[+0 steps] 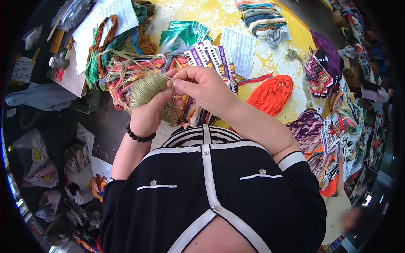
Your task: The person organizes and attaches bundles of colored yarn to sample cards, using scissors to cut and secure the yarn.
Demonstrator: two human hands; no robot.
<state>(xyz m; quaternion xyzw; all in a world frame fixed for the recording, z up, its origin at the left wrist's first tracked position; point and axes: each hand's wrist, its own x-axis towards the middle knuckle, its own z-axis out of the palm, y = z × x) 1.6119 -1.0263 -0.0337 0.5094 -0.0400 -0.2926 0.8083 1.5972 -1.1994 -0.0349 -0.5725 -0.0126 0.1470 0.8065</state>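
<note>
Where the two hands meet in front of the dark, white-edged top, the left hand (151, 107) is wrapped around a pale olive-green bundle of thread (147, 88), its thumb laid along the near side. It's a plump, rounded thing, with fine strands lying side by side across the top and a silky shine where the light catches them; looser green strands (170, 113) hang just below the grip. The right hand (200, 86) comes in from the other side, thumb and forefinger closed to a narrow pinch beside the left thumb, at the bundle's edge; from here I can't tell exactly which strand they have. Around the left wrist sits a black beaded bracelet (140, 135). Just beyond and to the left of the grip spreads a tangle of pink, red, blue and cream threads (120, 69), and past the right fingers lie purple-and-white cards with punched edges (217, 63). Off to the right of the grip is a bright orange-red hank (272, 95) on the yellow, paint-worn table (291, 55). Farther out, beyond the hands, I see shiny green packets (182, 34), a printed sheet (238, 47) and, past that to the right, a bundle of many-coloured skeins (262, 19).
</note>
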